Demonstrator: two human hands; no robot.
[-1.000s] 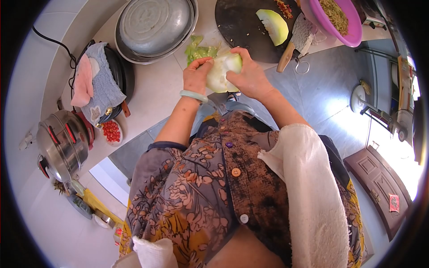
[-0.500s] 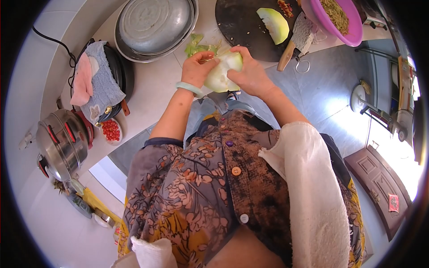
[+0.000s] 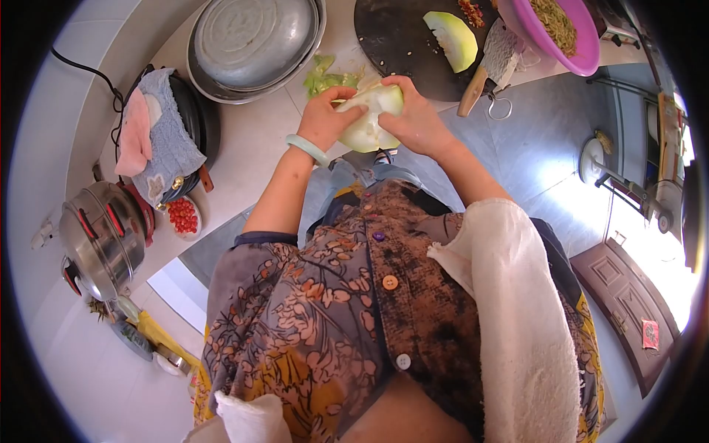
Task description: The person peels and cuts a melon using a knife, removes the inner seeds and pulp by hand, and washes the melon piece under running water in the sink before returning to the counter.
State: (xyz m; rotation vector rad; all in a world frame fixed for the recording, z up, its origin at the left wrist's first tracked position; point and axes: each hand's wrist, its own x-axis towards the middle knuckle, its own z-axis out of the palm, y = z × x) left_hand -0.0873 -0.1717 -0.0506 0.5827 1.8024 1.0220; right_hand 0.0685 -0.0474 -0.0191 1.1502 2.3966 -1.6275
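Observation:
A hollowed piece of pale green melon (image 3: pixel 367 134) is between my two hands at the counter's front edge, its whitish inside towards me. My left hand (image 3: pixel 325 118), with a pale bangle at the wrist, closes on its left side, thumb across the inside. My right hand (image 3: pixel 418 124) grips the right side, thumb pressed on the flesh and fingers round the rim. Wet green-yellow scraps (image 3: pixel 325 77) lie just beyond my left hand. Another melon wedge (image 3: pixel 454 43) rests on the dark round cutting board (image 3: pixel 391 44), near a cleaver (image 3: pixel 493 65) with a wooden handle.
A pink basin (image 3: pixel 588 55) of greenish shreds stands at the right. To the left are a lidded metal pan (image 3: pixel 255 40), cloths (image 3: pixel 168 122) over a dark appliance, a dish of red pieces (image 3: pixel 183 216) and a steel steamer pot (image 3: pixel 103 229).
My left hand has shifted slightly, its thumb now lying further over the melon's inside. The melon piece stays held in nearly the same place.

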